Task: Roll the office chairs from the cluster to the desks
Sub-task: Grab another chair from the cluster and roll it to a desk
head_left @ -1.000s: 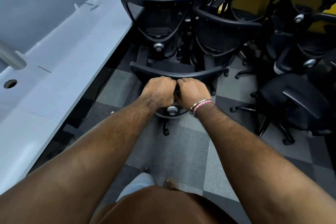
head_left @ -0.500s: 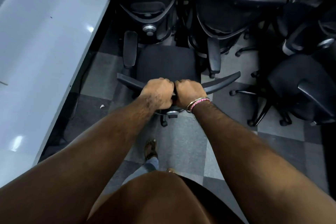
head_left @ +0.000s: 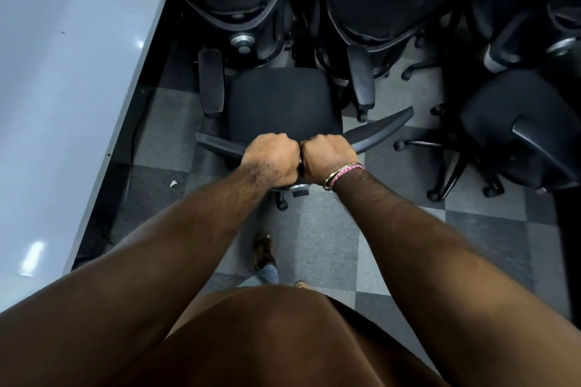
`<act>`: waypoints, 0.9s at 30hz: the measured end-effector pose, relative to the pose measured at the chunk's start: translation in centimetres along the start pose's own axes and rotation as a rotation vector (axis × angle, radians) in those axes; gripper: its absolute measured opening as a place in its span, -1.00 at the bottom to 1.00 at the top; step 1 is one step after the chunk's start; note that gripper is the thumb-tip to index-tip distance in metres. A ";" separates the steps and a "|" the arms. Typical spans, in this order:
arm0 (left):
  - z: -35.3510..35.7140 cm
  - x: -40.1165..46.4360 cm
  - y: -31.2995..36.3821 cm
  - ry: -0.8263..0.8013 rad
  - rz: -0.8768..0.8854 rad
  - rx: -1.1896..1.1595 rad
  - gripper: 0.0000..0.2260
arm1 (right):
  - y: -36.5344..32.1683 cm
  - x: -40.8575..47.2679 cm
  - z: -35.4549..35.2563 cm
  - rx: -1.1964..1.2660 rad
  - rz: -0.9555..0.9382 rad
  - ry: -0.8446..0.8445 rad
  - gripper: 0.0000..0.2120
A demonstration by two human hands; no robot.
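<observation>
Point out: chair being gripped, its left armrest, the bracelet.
gripped chair (head_left: 279,104), head view, middle of the seat cushion.
left armrest (head_left: 211,82), head view, middle of the pad on the desk side.
bracelet (head_left: 342,173), head view, band at the right wrist.

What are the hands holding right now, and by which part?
Both the left hand and the right hand grip the office chair by the top edge of its backrest, side by side at the middle.
</observation>
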State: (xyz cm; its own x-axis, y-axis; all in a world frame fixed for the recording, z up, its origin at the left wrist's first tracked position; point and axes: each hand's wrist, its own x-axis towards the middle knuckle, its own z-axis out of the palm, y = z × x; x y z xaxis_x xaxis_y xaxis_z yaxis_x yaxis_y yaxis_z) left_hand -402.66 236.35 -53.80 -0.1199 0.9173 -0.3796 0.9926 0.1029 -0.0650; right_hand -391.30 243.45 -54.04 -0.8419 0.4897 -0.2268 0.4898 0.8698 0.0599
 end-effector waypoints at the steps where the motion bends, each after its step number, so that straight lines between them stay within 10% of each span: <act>1: 0.1 -0.4 0.6 -0.001 -0.015 -0.005 -0.87 | -0.1 -0.6 0.2 0.006 0.009 0.003 -0.81; 27: 5.7 -16.2 15.8 0.066 0.151 0.095 -0.77 | -5.3 -23.9 4.4 0.045 0.115 -0.023 -0.83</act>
State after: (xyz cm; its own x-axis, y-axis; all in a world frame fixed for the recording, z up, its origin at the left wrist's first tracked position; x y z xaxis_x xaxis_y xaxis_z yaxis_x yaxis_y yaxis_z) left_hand -385.11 220.90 -53.89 0.0351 0.9432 -0.3303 0.9924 -0.0717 -0.0995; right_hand -372.80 226.91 -53.19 -0.7747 0.5838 -0.2430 0.5925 0.8044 0.0436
